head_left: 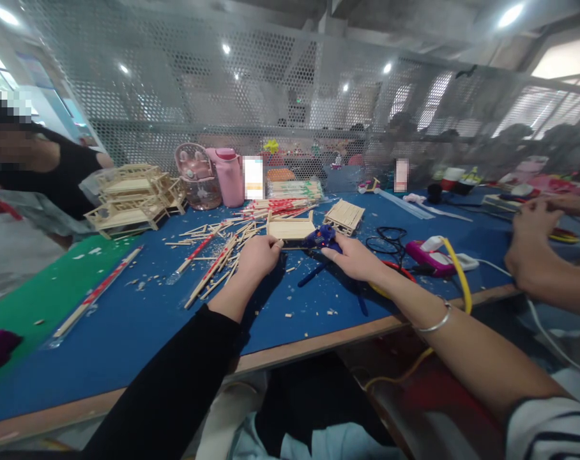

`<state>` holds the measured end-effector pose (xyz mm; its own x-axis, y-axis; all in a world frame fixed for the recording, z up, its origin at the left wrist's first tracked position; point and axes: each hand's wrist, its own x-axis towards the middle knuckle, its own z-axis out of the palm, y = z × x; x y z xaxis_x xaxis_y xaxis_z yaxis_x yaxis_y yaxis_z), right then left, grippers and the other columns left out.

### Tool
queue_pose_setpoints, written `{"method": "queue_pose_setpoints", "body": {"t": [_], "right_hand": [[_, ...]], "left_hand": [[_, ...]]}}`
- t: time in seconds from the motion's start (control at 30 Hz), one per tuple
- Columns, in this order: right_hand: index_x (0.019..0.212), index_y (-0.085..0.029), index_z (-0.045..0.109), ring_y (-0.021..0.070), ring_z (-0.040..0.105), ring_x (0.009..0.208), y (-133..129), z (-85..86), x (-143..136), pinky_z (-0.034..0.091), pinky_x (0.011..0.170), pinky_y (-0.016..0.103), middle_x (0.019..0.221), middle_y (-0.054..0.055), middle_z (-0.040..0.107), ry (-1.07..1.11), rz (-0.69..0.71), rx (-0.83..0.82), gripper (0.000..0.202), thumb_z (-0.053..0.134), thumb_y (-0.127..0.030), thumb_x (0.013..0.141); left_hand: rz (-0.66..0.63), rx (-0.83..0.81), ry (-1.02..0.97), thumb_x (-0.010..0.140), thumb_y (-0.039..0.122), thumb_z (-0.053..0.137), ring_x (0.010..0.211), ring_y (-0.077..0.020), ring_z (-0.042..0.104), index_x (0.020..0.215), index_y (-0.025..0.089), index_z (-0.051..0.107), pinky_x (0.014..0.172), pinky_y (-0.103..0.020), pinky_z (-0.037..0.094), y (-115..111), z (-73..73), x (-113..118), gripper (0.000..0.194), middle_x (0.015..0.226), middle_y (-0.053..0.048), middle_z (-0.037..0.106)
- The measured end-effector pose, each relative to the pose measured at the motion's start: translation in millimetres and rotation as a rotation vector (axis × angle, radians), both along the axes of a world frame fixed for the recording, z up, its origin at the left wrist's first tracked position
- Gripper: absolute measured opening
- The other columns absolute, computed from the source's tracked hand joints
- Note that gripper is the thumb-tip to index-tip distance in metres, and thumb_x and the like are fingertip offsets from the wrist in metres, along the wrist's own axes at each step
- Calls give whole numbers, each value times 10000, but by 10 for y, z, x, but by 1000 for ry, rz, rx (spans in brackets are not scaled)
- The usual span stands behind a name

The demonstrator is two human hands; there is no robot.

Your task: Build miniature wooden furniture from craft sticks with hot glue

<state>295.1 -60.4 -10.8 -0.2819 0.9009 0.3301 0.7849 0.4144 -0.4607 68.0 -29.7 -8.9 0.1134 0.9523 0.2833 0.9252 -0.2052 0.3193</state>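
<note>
My left hand (260,260) pinches the near left corner of a small wooden-stick model (292,229), which looks like a miniature bench or bed with low rails. A blue glue gun (321,237) is gripped in my right hand (352,257). Its nozzle is at the near right corner of the model; whether the two touch I cannot tell. Behind the gun lies a flat slatted wooden piece (346,216). Loose wooden sticks (225,255) spread over the blue table mat (280,319) to the left of my left hand.
Finished-looking stick models (131,195) are stacked at the back left, beside a pink bottle (230,179). Packed sticks (98,291) lie on the left. A purple power strip (431,259) with a yellow cable (457,275) sits right. A co-worker's hands (534,236) are at far right.
</note>
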Motion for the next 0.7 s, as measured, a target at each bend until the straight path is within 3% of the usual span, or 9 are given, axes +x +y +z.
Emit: {"method": "queue_pose_setpoints", "body": {"t": [0.5, 0.7], "right_hand": [[1223, -167, 526, 253, 580, 1076, 2, 16, 19, 424, 924, 363, 1158, 116, 636, -13, -1, 0, 404, 480, -342, 863], [1237, -161, 518, 251, 575, 1076, -104, 120, 103, 431, 914, 358, 1180, 89, 627, 94, 22, 74, 422, 478, -341, 857]], "left_hand": [[-5, 1, -26, 831, 408, 412, 724, -196, 589, 792, 192, 711, 615, -265, 355, -21, 13, 0, 371, 780, -80, 696], [-17, -4, -22, 828, 397, 407, 740, -208, 597, 801, 188, 711, 620, -273, 356, -22, 9, 5, 370, 785, -89, 695]]}}
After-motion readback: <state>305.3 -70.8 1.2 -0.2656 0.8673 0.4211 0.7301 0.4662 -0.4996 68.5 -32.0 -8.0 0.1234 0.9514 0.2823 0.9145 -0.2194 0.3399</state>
